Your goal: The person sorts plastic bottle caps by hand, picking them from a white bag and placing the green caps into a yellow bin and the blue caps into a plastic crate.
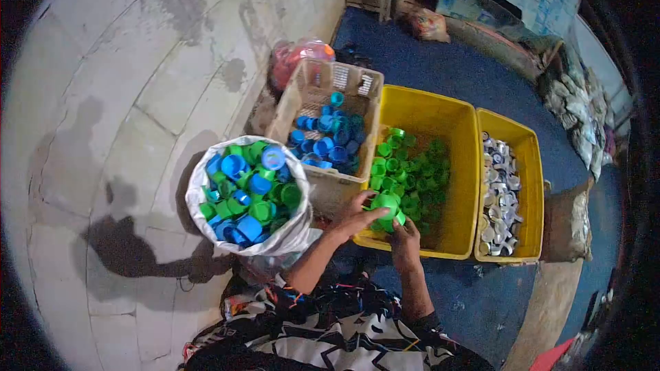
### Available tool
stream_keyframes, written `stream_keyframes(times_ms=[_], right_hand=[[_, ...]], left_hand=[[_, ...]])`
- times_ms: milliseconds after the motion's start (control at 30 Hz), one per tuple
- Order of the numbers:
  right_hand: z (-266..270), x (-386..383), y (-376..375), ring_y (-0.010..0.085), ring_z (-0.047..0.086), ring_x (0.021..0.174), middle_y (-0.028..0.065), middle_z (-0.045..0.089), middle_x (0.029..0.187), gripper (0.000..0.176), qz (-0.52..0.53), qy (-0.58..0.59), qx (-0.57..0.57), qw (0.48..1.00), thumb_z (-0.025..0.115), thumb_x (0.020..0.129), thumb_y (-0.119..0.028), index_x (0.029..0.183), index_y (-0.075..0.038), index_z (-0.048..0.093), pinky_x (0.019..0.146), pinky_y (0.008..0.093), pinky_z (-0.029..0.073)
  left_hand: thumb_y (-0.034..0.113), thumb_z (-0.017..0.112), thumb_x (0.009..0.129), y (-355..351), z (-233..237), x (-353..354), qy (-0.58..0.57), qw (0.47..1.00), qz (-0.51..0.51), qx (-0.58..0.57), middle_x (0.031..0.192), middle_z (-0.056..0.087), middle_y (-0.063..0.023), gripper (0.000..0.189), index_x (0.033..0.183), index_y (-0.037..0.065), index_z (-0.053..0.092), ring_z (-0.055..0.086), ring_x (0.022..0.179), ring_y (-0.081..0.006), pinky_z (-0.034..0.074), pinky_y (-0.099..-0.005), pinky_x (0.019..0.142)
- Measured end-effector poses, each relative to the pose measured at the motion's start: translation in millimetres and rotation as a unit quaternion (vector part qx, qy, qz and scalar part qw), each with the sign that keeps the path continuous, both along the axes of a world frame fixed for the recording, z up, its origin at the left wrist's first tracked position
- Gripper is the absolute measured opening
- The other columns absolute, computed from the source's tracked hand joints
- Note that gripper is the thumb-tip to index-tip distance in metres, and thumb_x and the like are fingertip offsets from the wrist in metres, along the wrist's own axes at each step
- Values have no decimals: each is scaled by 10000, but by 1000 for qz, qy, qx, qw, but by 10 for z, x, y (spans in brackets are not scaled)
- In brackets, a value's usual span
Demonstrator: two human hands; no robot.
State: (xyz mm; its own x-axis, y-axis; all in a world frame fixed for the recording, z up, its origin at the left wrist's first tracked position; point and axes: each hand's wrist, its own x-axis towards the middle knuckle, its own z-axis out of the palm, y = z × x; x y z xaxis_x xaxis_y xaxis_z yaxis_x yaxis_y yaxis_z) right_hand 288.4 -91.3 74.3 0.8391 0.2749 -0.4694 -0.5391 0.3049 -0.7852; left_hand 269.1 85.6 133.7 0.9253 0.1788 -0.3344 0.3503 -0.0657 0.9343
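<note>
Close over the near left part of the larger yellow bin [432, 104], the left hand [355, 220] reaches in along a slanting forearm, its fingers pointing right and gripping a small bunch of green plastic caps [386, 203]. Beside it the right hand [406, 238], its forearm nearly upright in the view, points away from the body, fingertips closed on the bunch's near edge. Left of both stands the white sack [289, 233], full of blue and green caps.

- Light from the right throws a dark shadow [124, 247] on the wall [158, 110].
- Far floor [433, 62] dim, grainy.
- Lines bend; corners black.
</note>
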Motion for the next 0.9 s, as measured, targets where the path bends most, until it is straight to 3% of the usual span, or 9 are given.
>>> stream_keyframes(times_ms=[233, 300, 367, 500, 567, 667, 767, 800, 900], right_hand=[[228, 818, -765, 138, 574, 809, 56, 614, 961, 278, -136, -120, 36, 983, 536, 995, -171, 1188, 25, 575, 659, 277, 484], [34, 1002, -907, 147, 577, 832, 62, 591, 962, 275, -162, -117, -48, 979, 562, 982, -153, 1188, 29, 573, 681, 284, 497], [-448, 1175, -1122, 164, 591, 870, 70, 597, 977, 310, -149, -106, -33, 983, 605, 957, -138, 1214, 30, 557, 702, 295, 510], [-722, 955, -1039, 255, 613, 896, 146, 593, 1127, 423, -252, 2, 26, 967, 571, 958, -90, 1329, 67, 445, 754, 370, 529], [-875, 827, -911, 268, 609, 960, 166, 584, 1185, 447, -154, 0, -48, 987, 566, 960, -92, 1355, 58, 423, 814, 390, 516], [-905, 753, -498, 278, 595, 1035, 176, 580, 1228, 454, -45, -26, -26, 998, 558, 961, -110, 1362, 53, 421, 872, 402, 494], [-489, 630, 277, 212, 596, 952, 116, 634, 1067, 420, 10, -82, -23, 996, 623, 930, -170, 1274, 48, 521, 815, 352, 485], [-295, 634, 520, 196, 595, 934, 102, 640, 1031, 407, 46, -112, -52, 991, 639, 921, -181, 1247, 44, 547, 801, 341, 483], [-112, 766, 1212, 156, 595, 872, 61, 654, 972, 328, 141, -191, -35, 971, 668, 908, -213, 1142, 13, 630, 782, 313, 475]], left_hand=[[502, 747, 800, -844, 8, 984, -31, 989, 60, -135, 1013, 635, -97, 814, 1347, -30, 461, 624, 810, -155, 507, -306, 677], [567, 703, 809, -928, -565, 1258, 12, 996, 63, -59, 1028, 630, -132, 895, 1398, -31, 391, 619, 920, -208, 510, -368, 797], [590, 683, 814, -892, -498, 1270, 54, 996, 74, 1, 1077, 628, -160, 911, 1411, -23, 370, 614, 989, -240, 496, -399, 873], [506, 683, 858, -670, -670, 771, 0, 996, 67, 65, 1179, 625, -135, 644, 1232, -3, 558, 613, 1039, -227, 492, -359, 887], [435, 679, 890, -380, -803, 493, -24, 995, 71, -71, 1052, 667, -80, 502, 1166, 21, 615, 623, 931, -161, 507, -301, 802], [350, 685, 903, 100, -365, 57, -98, 982, 155, -47, 924, 682, -36, 360, 1067, 30, 665, 614, 826, -108, 502, -269, 717], [321, 637, 944, 714, 179, -395, -150, 969, 180, 79, 906, 671, 7, 309, 1116, 66, 660, 583, 738, -86, 484, -246, 653], [262, 673, 913, 906, 377, -536, -137, 962, 234, 42, 868, 690, -38, 269, 1017, 15, 676, 621, 772, -103, 497, -267, 668], [257, 650, 929, 1734, 599, -861, -199, 900, 309, 235, 880, 705, -65, 258, 1011, 16, 693, 636, 785, -124, 506, -291, 700]])
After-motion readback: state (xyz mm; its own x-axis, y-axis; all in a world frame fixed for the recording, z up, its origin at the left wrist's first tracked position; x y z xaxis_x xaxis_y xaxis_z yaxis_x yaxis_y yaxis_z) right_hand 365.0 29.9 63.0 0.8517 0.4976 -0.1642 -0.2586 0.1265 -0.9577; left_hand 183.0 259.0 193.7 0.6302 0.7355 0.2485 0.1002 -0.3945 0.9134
